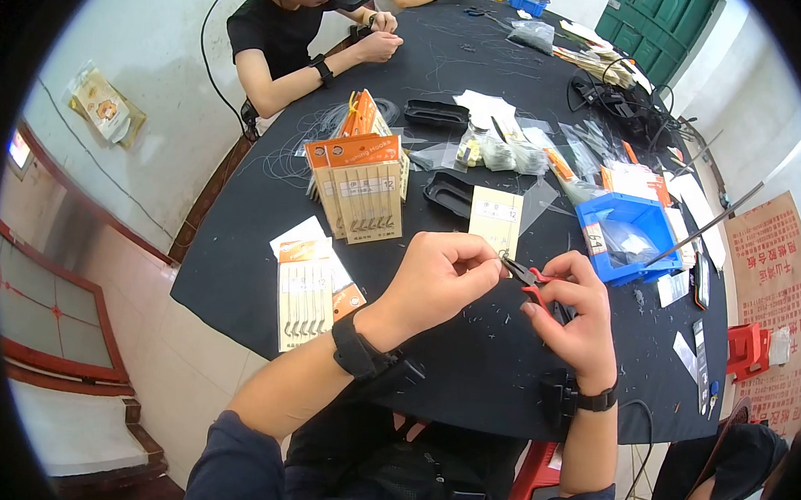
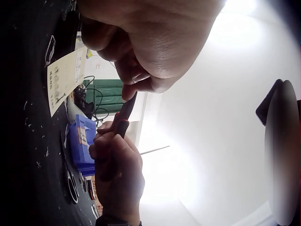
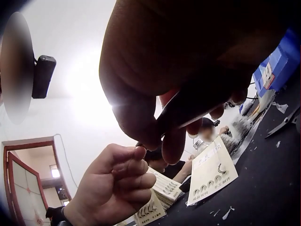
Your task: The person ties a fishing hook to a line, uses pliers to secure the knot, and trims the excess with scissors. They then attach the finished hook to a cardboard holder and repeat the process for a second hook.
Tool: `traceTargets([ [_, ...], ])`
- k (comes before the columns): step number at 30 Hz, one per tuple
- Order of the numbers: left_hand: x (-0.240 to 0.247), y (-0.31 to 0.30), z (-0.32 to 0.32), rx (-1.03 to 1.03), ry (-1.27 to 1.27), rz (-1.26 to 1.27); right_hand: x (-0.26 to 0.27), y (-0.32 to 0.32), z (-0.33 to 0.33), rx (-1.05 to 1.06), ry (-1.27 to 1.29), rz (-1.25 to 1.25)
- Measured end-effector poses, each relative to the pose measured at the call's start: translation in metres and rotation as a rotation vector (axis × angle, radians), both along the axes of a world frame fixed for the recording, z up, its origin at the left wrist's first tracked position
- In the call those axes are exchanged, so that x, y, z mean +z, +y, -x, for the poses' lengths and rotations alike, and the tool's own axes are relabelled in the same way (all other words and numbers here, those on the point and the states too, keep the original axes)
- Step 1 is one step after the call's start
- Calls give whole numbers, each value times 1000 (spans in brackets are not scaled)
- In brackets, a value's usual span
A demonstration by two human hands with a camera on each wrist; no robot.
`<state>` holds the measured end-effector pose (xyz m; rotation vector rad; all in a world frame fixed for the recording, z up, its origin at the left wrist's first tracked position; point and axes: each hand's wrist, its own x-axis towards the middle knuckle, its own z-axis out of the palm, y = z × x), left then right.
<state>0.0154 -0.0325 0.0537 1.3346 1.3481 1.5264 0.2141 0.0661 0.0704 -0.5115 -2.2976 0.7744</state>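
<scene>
My left hand (image 1: 444, 275) pinches something tiny between thumb and forefinger; it is too small to make out. The right hand (image 1: 578, 318) grips red-handled pliers (image 1: 533, 277), whose tips meet the left fingertips. Just behind the hands lies a cream card (image 1: 495, 221) printed with 12. In the right wrist view, that card (image 3: 211, 172) carries several small hooks along its lower edge, one with a dark loop. Packs of hooks on orange-topped cards (image 1: 363, 189) stand to the left, and another pack (image 1: 306, 295) lies flat nearer the table's edge.
A blue bin (image 1: 626, 235) holding clear bags stands to the right. Black trays (image 1: 449, 194), small bags (image 1: 505, 154) and coiled line (image 1: 335, 124) lie farther back. Scissors (image 2: 70, 183) rest on the black cloth. Another person (image 1: 284, 49) sits across at the far left.
</scene>
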Motion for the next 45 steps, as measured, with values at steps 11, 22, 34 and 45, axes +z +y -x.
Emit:
traceTargets([
  [11,-2,1,0,17,38,-16,-1,0,0,11,-5,33],
  [22,1,0,0,40,91,-17,3,-1,0,26,-7,26],
  [34,0,1,0,17,53,-10,-7,3,-3,113,5,281],
  [45,-2,0,3,-121,-27,44,4,-1,-12,283,-20,1157],
])
